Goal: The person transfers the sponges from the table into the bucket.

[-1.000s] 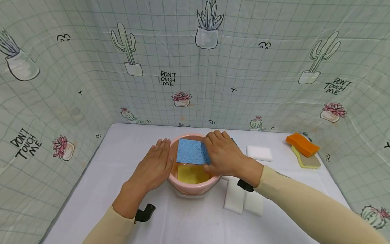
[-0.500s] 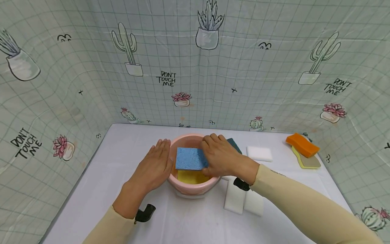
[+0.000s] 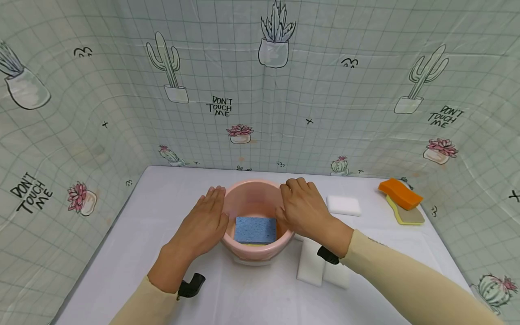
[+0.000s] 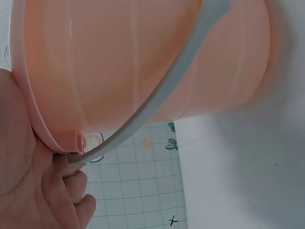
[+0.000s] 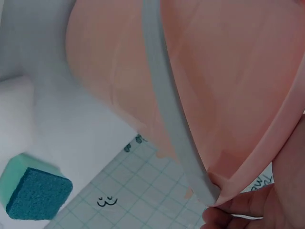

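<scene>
A pink bucket (image 3: 253,253) with a grey handle (image 4: 152,102) stands on the table between the hands. Inside it lies a blue sponge (image 3: 255,229), and a thin strip of a yellow sponge (image 3: 253,245) shows under its near edge. Along the left rim rests my left hand (image 3: 203,223), its fingers straight and together. At the right rim is my right hand (image 3: 304,210), with bent fingers near the handle's end and the thumb over the bucket's opening; no sponge is in it. The bucket's wall hides part of its inside.
White sponges lie right of the bucket: one behind (image 3: 343,205), a pair nearer, one of them (image 3: 310,262) largely visible. A green sponge (image 5: 40,191) shows in the right wrist view. At the far right an orange sponge (image 3: 401,193) overlaps a yellow-edged sponge (image 3: 408,215).
The blue sponge has gone down into the bucket onto the yellow one, and my right hand has let go of it and shifted right to the rim. My left hand has stayed put.
</scene>
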Demonstrator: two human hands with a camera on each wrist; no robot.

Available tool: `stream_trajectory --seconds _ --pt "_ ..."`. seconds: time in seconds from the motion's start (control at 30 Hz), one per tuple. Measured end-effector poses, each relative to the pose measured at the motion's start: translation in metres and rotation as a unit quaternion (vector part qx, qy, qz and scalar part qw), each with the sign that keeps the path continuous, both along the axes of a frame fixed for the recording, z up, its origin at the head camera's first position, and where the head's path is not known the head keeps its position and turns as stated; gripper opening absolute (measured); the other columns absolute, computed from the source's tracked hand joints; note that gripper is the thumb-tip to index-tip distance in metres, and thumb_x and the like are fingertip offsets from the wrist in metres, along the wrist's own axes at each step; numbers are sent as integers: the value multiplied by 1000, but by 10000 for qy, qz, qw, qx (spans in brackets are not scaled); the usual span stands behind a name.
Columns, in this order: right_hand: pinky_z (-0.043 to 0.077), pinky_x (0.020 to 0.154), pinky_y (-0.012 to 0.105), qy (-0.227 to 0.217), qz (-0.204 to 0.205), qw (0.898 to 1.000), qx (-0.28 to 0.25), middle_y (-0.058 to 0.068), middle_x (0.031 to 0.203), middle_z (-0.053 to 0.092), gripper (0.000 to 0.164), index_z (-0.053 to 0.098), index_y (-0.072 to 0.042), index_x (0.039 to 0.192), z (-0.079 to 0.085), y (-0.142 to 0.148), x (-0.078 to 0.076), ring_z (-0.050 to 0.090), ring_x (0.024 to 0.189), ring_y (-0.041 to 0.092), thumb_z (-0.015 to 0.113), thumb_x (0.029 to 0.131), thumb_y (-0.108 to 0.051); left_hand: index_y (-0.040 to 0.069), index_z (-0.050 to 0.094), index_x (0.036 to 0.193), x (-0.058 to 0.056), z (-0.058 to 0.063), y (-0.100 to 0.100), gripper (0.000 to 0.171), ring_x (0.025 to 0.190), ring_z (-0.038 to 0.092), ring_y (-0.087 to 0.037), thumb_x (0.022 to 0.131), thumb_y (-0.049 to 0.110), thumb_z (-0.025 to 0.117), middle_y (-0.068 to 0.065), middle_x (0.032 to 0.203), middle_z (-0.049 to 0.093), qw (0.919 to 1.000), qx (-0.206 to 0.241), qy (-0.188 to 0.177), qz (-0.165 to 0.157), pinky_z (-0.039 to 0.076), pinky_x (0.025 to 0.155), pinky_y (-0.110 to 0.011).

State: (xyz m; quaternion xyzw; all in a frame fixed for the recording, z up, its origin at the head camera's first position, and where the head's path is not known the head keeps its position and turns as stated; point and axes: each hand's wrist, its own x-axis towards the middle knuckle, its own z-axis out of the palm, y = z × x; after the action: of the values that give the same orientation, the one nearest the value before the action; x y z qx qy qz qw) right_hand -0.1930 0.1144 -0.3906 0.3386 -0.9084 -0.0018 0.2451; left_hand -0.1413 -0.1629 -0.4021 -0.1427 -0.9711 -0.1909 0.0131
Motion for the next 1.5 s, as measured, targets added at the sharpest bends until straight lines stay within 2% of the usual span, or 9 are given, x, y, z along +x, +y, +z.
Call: stream_trajectory --seconds 0.23,0.37,0.57,0.77,0.93,1.13,1.3,1.5 --pt "40 65 38 67 -53 10000 18 11 88 60 24 59 -4 86 -2 1 2 54 81 31 64 93 -26 -8 23 164 0 -1 -2 66 163 17 -38 112 30 40 -23 172 25 10000 -1 -35 -21 19 132 -55" --pt "43 68 40 194 -78 9997 106 10 92 63 31 61 -4 88 -2 7 0 56 84 31 68 96 -33 -7 23 164 0 -1 -3 67 163 17 -38 112 31 39 -23 172 25 10000 1 -34 -13 18 132 -55" --pt "48 76 46 325 -343 9989 57 15 103 68 43 65 1 99 2 39 -13 59 91 35 72 98 -42 -7 22 164 -1 -2 -2 67 163 17 -38 112 31 39 -23 172 25 10000 44 -57 -12 18 132 -55" --pt "49 77 50 560 -580 9967 -9 20 106 68 44 66 5 107 12 76 -30 59 95 39 77 94 -35 -7 22 164 0 -1 -3 66 163 17 -38 112 30 40 -23 172 24 9999 64 -68 44 18 132 -55" --pt "50 84 53 579 -823 9949 114 23 110 68 45 65 8 108 11 99 -35 59 101 41 80 91 -31 -7 22 164 1 -1 -3 67 162 18 -38 112 30 40 -23 172 25 9999 74 -38 57 18 132 -55" --pt "48 86 55 441 -1142 9922 237 23 101 64 51 62 9 107 -7 110 -36 57 97 41 83 88 -34 -8 22 164 1 -1 -2 67 162 18 -39 112 30 40 -23 172 26 9999 91 -32 66 18 132 -55" --pt "47 92 57 236 -1361 9899 315 24 105 61 60 59 10 110 -31 109 -40 55 103 42 82 88 -41 -7 22 164 1 0 -1 67 162 18 -39 112 30 40 -23 172 25 9999 118 -56 46 18 132 -55" --pt "43 85 54 -218 -1571 9868 315 22 104 56 67 56 7 103 -58 95 -42 50 102 40 76 90 -56 -7 22 164 1 -1 -1 67 162 18 -38 111 31 40 -22 172 25 9999 97 -59 42 18 132 -54"
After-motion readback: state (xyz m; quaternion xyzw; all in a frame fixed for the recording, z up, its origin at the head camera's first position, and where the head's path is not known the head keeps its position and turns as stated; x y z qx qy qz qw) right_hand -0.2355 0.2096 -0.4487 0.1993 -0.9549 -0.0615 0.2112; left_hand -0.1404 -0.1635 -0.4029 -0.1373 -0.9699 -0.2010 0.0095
